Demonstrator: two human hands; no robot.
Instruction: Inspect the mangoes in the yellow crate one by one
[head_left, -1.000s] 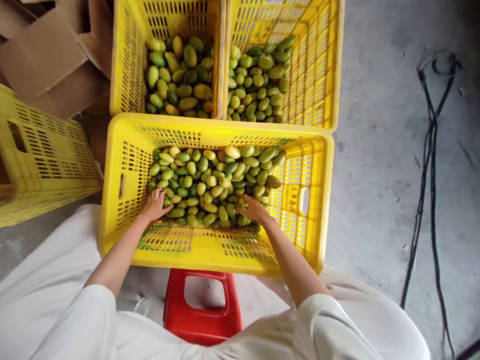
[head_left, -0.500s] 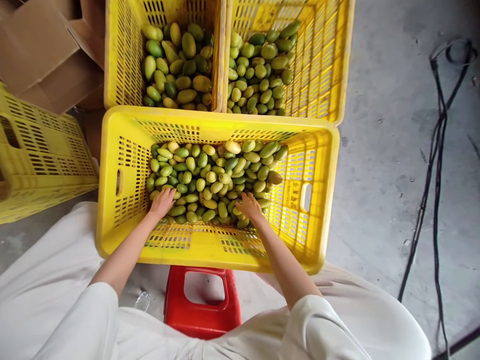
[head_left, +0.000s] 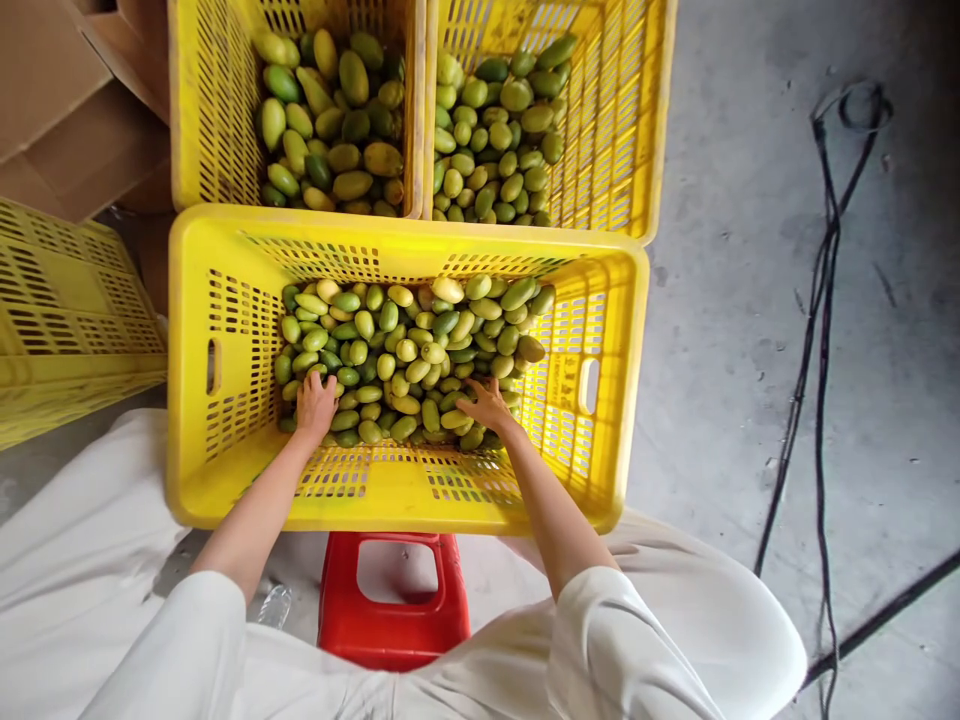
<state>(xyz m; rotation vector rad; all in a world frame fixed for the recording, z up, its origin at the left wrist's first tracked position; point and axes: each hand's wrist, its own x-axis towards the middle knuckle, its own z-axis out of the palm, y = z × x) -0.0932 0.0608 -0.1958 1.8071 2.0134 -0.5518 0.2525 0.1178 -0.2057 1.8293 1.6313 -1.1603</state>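
A yellow plastic crate (head_left: 405,508) in front of me holds a heap of oval green and yellow fruits (head_left: 405,350), which look like lemons. At the left end of the heap, my left hand (head_left: 316,406) lies on the fruits, fingers apart, with no fruit visibly held. My right hand (head_left: 489,404) rests on the heap's right near side. Its thumb and fingers are spread over the fruits, and the fingertips are partly lost among them.
Beyond stand two more yellow crates, the left one (head_left: 202,110) and right one (head_left: 622,130), both with similar fruits. Another crate (head_left: 75,290) and cardboard (head_left: 52,90) are at left. A red stool (head_left: 394,640) is below. Black cables (head_left: 821,300) cross the right floor.
The whole view has shifted, so the crates appear farther left. My right hand's fingers have spread wider over the fruits; my left hand stays at the heap's left end, slightly turned.
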